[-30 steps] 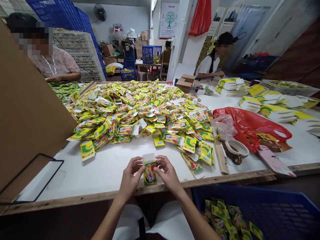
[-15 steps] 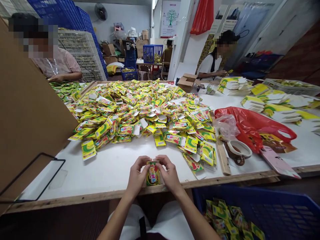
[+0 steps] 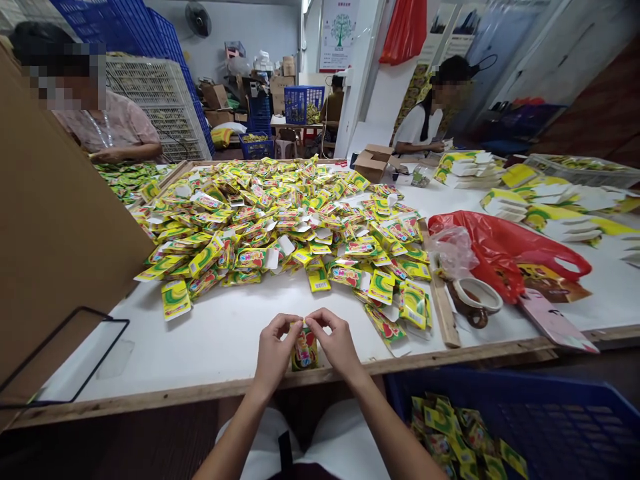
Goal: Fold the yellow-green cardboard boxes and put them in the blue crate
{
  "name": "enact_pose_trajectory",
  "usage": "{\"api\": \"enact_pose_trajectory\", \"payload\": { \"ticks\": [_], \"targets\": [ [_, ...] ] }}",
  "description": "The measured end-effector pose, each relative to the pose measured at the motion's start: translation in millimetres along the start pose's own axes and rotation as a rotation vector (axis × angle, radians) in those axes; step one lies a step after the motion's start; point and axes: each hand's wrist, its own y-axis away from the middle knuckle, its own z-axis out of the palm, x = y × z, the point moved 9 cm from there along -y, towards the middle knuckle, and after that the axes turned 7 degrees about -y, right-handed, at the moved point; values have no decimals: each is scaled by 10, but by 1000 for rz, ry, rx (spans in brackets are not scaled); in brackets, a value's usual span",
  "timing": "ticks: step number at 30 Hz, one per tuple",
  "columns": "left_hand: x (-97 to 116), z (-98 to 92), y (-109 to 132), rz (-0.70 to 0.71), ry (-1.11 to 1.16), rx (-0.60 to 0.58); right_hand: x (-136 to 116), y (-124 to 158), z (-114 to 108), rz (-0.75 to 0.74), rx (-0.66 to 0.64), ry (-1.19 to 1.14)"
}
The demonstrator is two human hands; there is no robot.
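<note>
A small yellow-green carton (image 3: 304,352) stands upright at the near edge of the white table (image 3: 220,340). My left hand (image 3: 274,348) and my right hand (image 3: 336,344) grip it from either side, fingertips pinched together over its closed top. Beyond my hands a big heap of flat yellow-green cartons (image 3: 280,223) covers the middle of the table.
A blue crate (image 3: 550,427) holding several folded cartons sits low on my right. A brown cardboard sheet (image 3: 55,227) leans at the left. A red plastic bag (image 3: 500,250), a tape roll (image 3: 477,297) and a wooden strip (image 3: 440,303) lie to the right. Other people sit at the far side.
The carton's white top flap stood open a second ago; it is now folded down and my fingertips have closed in over the top.
</note>
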Motion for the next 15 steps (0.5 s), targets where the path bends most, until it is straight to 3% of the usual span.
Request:
{"api": "enact_pose_trajectory", "payload": {
  "ticks": [6,8,10,11,13,15],
  "targets": [
    [52,45,148,127,-52,-81,63,121,79,-13,-10,-44],
    [65,-6,120,183,-117,-99,14,175,-59,-41,43,-15],
    [67,-228,-31,238,-231,-60,-60,287,-450,-48,162,86],
    [69,-436,-160,260,-313,5,-95,376,-746,-35,240,167],
    [97,-1009,-499,283,-540,199,-109,604,-1429,58,344,395],
    [111,-1659,-914,195,-909,395,-122,869,-2110,114,399,663]
  ]
}}
